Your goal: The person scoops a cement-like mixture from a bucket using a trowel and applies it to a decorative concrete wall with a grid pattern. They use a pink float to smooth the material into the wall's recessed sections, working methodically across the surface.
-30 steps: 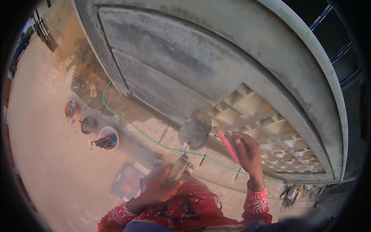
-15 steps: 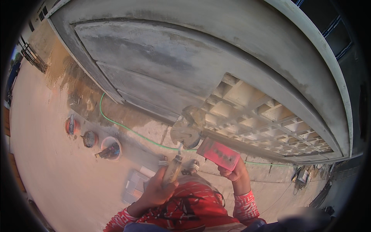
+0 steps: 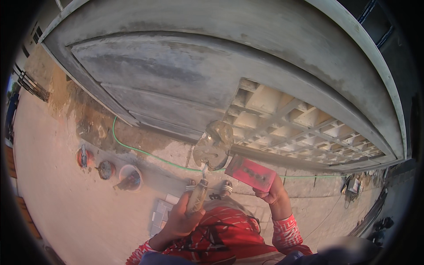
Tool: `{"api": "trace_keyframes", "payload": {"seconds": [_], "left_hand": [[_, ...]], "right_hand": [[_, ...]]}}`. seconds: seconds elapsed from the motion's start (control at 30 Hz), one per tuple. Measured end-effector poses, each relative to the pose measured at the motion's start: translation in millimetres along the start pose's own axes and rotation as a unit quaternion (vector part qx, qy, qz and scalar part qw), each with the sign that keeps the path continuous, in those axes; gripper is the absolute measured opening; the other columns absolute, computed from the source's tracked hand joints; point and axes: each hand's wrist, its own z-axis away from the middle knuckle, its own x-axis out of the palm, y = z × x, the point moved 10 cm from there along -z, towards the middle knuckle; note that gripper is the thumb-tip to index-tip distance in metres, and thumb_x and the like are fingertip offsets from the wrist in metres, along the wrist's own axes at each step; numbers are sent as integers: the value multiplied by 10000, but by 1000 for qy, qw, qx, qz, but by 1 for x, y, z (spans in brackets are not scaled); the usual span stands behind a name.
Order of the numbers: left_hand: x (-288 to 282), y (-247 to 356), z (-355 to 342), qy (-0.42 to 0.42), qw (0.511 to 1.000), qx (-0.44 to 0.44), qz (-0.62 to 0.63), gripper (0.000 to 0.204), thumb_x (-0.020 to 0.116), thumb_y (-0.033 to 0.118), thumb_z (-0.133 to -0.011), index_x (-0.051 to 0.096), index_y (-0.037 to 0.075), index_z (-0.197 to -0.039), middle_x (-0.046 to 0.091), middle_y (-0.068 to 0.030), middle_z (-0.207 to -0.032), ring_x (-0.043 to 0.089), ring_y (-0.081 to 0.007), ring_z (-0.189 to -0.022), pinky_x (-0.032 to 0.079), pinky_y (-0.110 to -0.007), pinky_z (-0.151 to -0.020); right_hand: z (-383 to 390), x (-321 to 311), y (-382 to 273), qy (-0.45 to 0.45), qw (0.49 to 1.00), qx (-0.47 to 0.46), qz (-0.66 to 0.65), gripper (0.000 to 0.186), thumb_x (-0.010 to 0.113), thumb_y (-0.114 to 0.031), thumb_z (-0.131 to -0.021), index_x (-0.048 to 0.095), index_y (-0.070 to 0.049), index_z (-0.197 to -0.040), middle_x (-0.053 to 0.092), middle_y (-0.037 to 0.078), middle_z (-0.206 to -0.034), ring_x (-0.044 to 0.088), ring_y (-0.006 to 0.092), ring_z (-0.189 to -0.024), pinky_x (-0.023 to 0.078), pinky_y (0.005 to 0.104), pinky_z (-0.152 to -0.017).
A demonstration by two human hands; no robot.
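Observation:
My left hand (image 3: 181, 216) is closed around the wooden handle of a trowel (image 3: 197, 198). The trowel points away from me, and wet grey mortar (image 3: 212, 150) covers its broad blade. Beside it, my right hand (image 3: 271, 193) grips a pink-red plastering float (image 3: 251, 173). The float is tilted, with grey smears on the face I can see. Both tools are held in front of a grey plastered wall (image 3: 154, 66), which has recessed panels and a latticed block section (image 3: 287, 119) on the right. Whether the blade or float touches the wall, I cannot tell.
A green hose (image 3: 150, 151) runs along the ground by the wall's foot. On the left stand a pale bucket (image 3: 131, 178) with tools inside, a dark bucket (image 3: 105, 169) and a reddish bucket (image 3: 84, 156). Light tiles (image 3: 160, 216) lie near my feet. Debris (image 3: 352, 185) sits at right.
My view has shifted slightly, so the wall and lattice appear farther left. Both hands keep their grips, and trowel and float stay almost in the same place in view.

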Motion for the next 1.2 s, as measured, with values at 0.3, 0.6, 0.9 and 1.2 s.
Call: {"api": "trace_keyframes", "payload": {"seconds": [0.3,0.6,0.9,1.2], "left_hand": [[0,-3,-2,9,996,13,-82,476,697,201,-914,494,33,-1310,668,-75,-843,658,-158,-659,524,-335,-612],[0,4,-2,14,985,75,-158,433,668,119,-940,470,34,-1316,613,-13,-858,579,-82,-648,469,-268,-583],[-1,15,-2,29,971,51,-231,548,725,260,-890,499,5,-1319,680,-183,-970,684,-315,-900,519,-388,-810],[2,22,-1,25,970,77,-229,532,733,223,-895,499,14,-1326,695,-194,-1001,707,-335,-936,529,-387,-808]], "right_hand": [[-5,-4,-8,24,999,-11,43,274,422,-242,-1024,589,-31,-1071,552,40,-693,452,91,-445,258,200,-326],[-17,-1,-18,27,996,-9,87,291,392,-236,-1030,607,-42,-1054,579,37,-710,448,92,-432,259,210,-333],[-26,19,-29,10,993,-7,120,326,389,-227,-1036,625,-16,-1110,640,69,-753,467,70,-422,284,198,-322],[-27,48,-41,-31,977,-105,184,370,436,-213,-1057,614,40,-1260,701,134,-1099,712,195,-917,597,317,-736]]}}
